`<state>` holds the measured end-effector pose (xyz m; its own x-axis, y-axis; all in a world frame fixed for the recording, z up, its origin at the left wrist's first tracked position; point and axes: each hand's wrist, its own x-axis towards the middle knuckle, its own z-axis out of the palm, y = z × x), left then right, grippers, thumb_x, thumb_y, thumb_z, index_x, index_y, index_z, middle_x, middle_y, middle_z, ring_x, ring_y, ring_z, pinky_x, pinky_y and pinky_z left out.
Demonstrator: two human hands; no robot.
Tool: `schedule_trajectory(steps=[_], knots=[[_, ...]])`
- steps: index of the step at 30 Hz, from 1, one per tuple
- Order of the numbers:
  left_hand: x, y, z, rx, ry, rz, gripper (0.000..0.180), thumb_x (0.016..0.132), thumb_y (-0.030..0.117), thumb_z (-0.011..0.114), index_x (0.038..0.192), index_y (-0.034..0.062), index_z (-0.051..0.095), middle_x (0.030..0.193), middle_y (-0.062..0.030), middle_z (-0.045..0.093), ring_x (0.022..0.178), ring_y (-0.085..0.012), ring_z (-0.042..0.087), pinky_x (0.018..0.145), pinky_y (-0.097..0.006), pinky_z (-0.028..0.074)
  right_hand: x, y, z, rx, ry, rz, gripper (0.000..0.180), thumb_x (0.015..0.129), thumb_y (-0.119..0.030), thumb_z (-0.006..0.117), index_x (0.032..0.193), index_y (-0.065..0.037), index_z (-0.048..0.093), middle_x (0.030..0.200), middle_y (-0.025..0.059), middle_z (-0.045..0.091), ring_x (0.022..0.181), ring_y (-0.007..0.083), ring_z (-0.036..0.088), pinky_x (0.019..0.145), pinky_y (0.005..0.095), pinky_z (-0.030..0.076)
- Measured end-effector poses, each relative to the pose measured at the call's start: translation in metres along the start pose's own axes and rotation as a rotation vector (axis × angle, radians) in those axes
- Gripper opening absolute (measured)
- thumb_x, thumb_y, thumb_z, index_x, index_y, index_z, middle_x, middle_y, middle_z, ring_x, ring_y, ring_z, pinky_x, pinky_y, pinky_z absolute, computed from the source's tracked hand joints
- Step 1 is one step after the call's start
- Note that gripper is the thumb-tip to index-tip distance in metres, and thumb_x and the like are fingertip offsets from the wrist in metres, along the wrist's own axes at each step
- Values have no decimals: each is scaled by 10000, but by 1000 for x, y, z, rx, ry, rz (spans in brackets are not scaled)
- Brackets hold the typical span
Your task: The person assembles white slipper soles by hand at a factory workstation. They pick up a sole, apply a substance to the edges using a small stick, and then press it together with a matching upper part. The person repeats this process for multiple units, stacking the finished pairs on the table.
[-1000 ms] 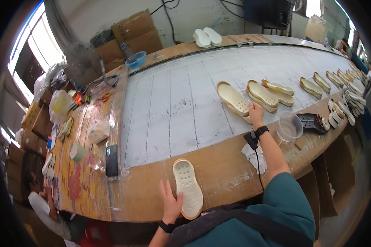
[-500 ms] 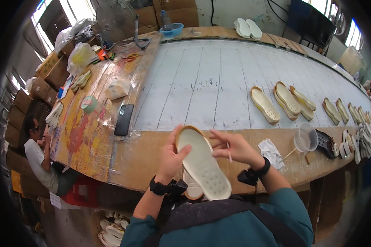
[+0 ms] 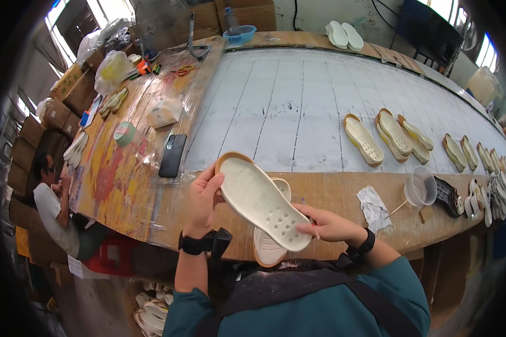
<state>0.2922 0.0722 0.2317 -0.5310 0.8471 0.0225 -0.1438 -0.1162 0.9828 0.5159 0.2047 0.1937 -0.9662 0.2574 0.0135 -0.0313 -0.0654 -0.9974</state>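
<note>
A cream shoe sole (image 3: 258, 199) with a tan rim and small round dimples at one end is held up in front of me at a slant. My left hand (image 3: 204, 199) grips its tan-rimmed upper end, thumb on the inner face. Closed around the dimpled lower end is my right hand (image 3: 329, 224), its thumb on the inner face. Any thin stick in the right hand's fingers is hidden. Behind and below the held piece, another cream sole (image 3: 269, 251) lies at the table's near edge, partly covered.
Several soles (image 3: 364, 140) stand along the right of the white sheet (image 3: 253, 112). A clear plastic cup (image 3: 420, 186), a crumpled tissue (image 3: 373, 206) and a dark sole (image 3: 447, 196) lie at right. A phone (image 3: 173, 155) is at left; a person (image 3: 55, 205) sits beyond.
The sole has moved up and left and tilted more. My right hand, earlier apart from it with a thin stick between the fingers, now grips its lower end.
</note>
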Motion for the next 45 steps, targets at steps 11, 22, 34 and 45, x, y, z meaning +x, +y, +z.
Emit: schedule_trajectory(steps=[11, 22, 34, 45], knots=[[-6, -10, 49, -273, -304, -73, 526, 915, 415, 264, 1198, 11, 446, 1307, -101, 365, 1175, -216, 380, 984, -361, 287, -1, 28, -25, 62, -248, 510, 361, 822, -250, 557, 1058, 20, 519, 919, 81, 583, 844, 108, 543, 738, 247, 446], [-66, -52, 72, 72, -369, -166, 449, 792, 36, 564, 1202, 16, 382, 1224, -126, 439, 1094, -189, 456, 868, -276, 388, 10, -64, -21, -120, 393, -374, 358, 692, -89, 683, 1021, -27, 554, 931, 54, 590, 853, 125, 559, 747, 244, 455], [-69, -73, 78, 346, -118, -46, 283, 840, 69, 488, 1108, -19, 480, 1010, -155, 558, 947, -224, 538, 824, -291, 402, 28, -21, -75, -191, 422, -309, 236, 844, -156, 530, 1038, -23, 552, 950, 87, 597, 855, 133, 560, 743, 260, 444], [-67, -135, 42, 566, -209, -31, 614, 834, 135, 467, 1312, -61, 136, 1384, -229, 92, 1288, -338, 91, 1040, -382, 111, 15, 102, -278, -279, 1041, 514, 362, 725, -119, 567, 1078, -52, 524, 875, 119, 607, 708, 235, 579, 607, 327, 467]])
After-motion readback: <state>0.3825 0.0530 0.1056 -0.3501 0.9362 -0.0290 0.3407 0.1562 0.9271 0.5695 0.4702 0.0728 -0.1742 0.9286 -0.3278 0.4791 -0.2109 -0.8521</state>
